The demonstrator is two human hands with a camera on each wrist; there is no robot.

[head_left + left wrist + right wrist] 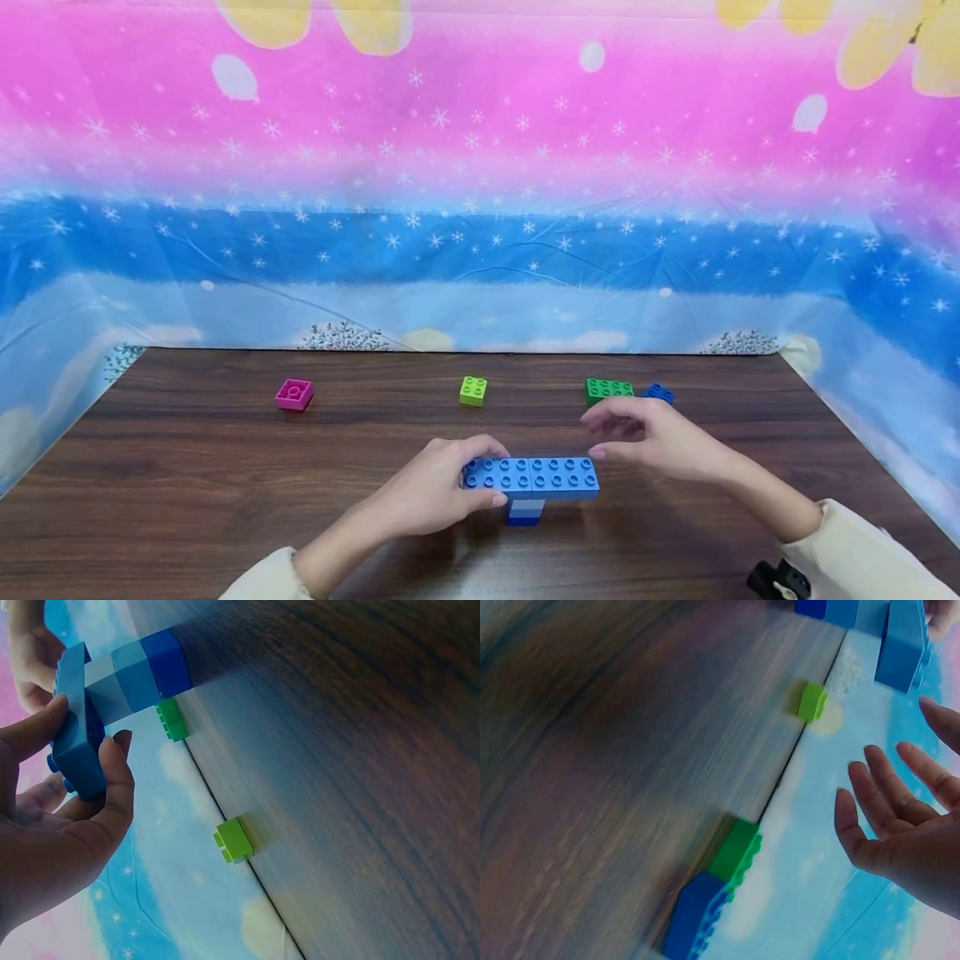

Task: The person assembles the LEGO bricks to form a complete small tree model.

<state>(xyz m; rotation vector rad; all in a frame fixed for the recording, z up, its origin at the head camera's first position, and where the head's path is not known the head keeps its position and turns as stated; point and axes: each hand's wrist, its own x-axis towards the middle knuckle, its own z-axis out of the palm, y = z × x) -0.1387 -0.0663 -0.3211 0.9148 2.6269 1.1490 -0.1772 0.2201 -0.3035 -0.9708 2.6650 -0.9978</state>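
A T-shaped structure of toy building bricks [551,479] stands on the table. Two light blue bricks lie end to end across its top. Beneath them, a narrow column [139,675] steps from pale blue to dark blue at the bottom. My left hand [431,492] grips the left end of the top, with thumb in front and fingers behind. Apart from the structure, my right hand [663,437] hovers just past its right end, holding nothing, fingers loosely bent. Behind that hand sit a green brick [609,389] and a dark blue brick [660,392], both partly covered in the head view.
A lime green brick [472,391] lies at the back middle of the dark wooden table [187,467]. Farther left is a magenta brick [294,395]. A printed cloth [480,250] hangs along the back and sides.
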